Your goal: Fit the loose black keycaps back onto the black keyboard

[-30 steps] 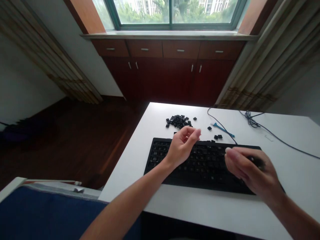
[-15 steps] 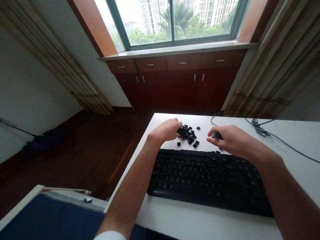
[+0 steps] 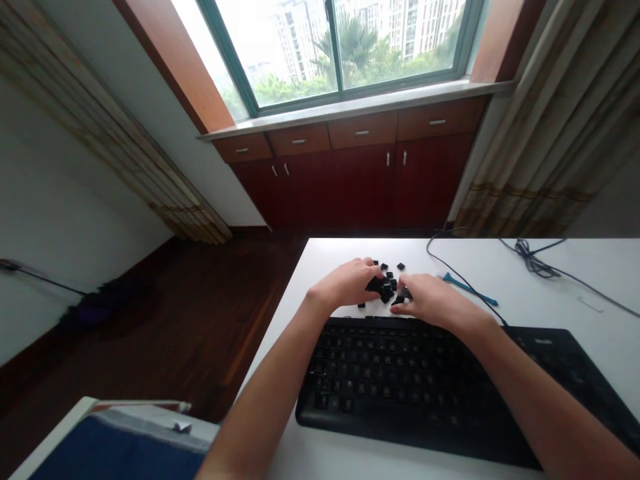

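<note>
Left hand (image 3: pixel 345 285): left fingers (image 3: pixel 369 269) curled, resting on the keycaps' left side; any pinch is hidden.
Right hand (image 3: pixel 434 303): right fingers (image 3: pixel 404 299) bunched at the keycaps' right side; cannot tell whether pinching.
Keycaps (image 3: pixel 385 291): black, heaped between the hands on the white surface (image 3: pixel 560 293).
Keyboard (image 3: pixel 400 393): near the hands; lettering too small to read.

Under my fingers (image 3: pixel 417 300), keycaps (image 3: pixel 386 292): matt black plastic. Just below them, keyboard (image 3: pixel 400 390): black plastic, low sheen. Beyond my fingertips, desk (image 3: pixel 550 287): smooth white; tool (image 3: pixel 467 287): blue plastic; cabinets (image 3: pixel 350 183): glossy reddish wood.
</note>
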`<state>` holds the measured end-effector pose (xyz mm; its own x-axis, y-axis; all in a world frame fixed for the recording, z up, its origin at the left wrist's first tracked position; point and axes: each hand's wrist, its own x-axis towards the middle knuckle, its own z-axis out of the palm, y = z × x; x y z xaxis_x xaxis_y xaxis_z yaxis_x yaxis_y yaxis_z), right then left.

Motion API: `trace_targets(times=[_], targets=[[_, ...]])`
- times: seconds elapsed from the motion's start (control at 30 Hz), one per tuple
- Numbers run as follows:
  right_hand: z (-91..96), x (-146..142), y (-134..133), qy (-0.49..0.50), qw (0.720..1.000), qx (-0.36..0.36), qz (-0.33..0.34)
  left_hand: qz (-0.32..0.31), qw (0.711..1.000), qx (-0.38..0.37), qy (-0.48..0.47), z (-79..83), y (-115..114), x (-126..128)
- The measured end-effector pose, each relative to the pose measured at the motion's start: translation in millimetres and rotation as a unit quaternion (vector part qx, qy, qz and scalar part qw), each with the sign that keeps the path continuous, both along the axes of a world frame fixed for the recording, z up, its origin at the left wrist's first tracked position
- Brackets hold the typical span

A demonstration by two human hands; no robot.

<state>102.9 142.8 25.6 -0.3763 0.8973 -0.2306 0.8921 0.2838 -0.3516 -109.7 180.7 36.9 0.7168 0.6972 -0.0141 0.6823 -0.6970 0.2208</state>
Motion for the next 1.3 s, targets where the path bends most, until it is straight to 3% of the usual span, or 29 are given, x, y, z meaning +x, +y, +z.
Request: trace_targets(times=[0.53, 0.7, 0.87, 1.3], targets=[[2.5, 28.1, 14.3, 0.012, 0.999, -0.033, -0.006, -0.029, 0.999, 0.03, -0.023, 2.4, -12.4, 18.8], [2.6, 33.5, 12.9, 0.016, 0.999, -0.043, -0.002, -0.007, 0.998, 0.057, -0.039, -11.1, -18.6, 38.3], [1.3, 36.5, 13.6, 0.01, 0.998, -0.054, -0.004, -0.025, 0.998, 0.046, -0.039, -21.6, -16.5, 41.5], [-5.1, 36.0, 15.1, 0.014, 0.999, -0.036, -0.012, -0.058, 0.997, 0.028, -0.045, -16.4, -20.0, 42.1]])
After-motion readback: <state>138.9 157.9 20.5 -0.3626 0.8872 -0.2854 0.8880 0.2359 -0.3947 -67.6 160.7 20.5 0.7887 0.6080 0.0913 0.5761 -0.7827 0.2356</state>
